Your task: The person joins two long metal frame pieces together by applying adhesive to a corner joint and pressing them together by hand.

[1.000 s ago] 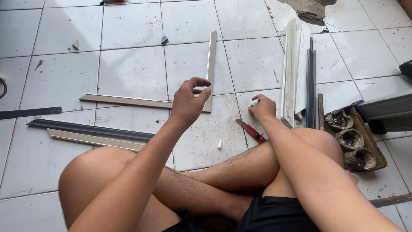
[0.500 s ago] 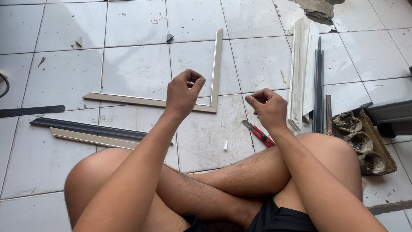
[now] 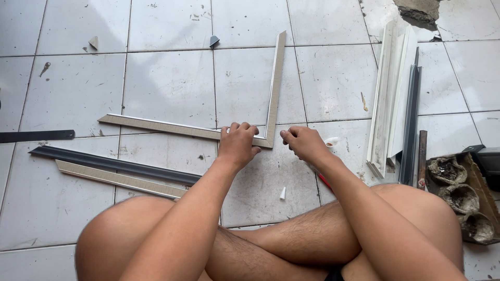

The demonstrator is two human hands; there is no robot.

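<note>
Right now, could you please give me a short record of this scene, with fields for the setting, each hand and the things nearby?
setting: white tiled floor, person seated cross-legged
left hand: left hand rests closed on the beige L-shaped corner of two thin frame strips, near their joint
right hand: right hand beside the same corner, fingers curled, holding nothing I can make out
left of the knees: long dark flat strip lying alongside a loose beige strip
right side: bundle of white and dark profile lengths
between the legs and the hands: small white plastic piece

l-shaped frame (image 3: 208,130) flat on floor (image 3: 166,83); two strips (image 3: 114,169) left, nearer; profile bundle (image 3: 396,99) right; both hands at corner.
</note>
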